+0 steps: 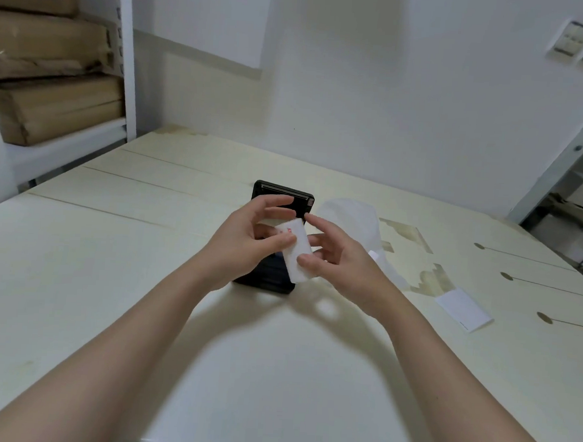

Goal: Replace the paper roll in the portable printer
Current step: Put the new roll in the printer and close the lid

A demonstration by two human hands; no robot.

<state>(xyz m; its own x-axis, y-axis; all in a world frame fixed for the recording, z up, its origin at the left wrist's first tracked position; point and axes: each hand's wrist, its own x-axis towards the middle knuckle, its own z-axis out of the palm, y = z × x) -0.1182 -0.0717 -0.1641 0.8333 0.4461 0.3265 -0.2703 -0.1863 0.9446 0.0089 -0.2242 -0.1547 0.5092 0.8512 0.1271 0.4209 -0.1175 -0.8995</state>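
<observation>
A white paper roll (297,255) with a small red mark near its upper end is held above the table between both hands. My left hand (248,242) grips its upper left side, thumb across the front. My right hand (336,254) pinches its lower right side with thumb and fingers. Under and behind the hands lies the black portable printer (286,200) with its lid open away from me; its lower body (266,280) shows beneath the roll. The hands hide the printer's paper compartment.
A crumpled clear plastic wrapper (351,221) lies just right of the printer. A white paper piece (464,310) rests further right on the pale table (110,261). Brown parcels (49,79) fill a white shelf at the left. Another rack stands at the far right.
</observation>
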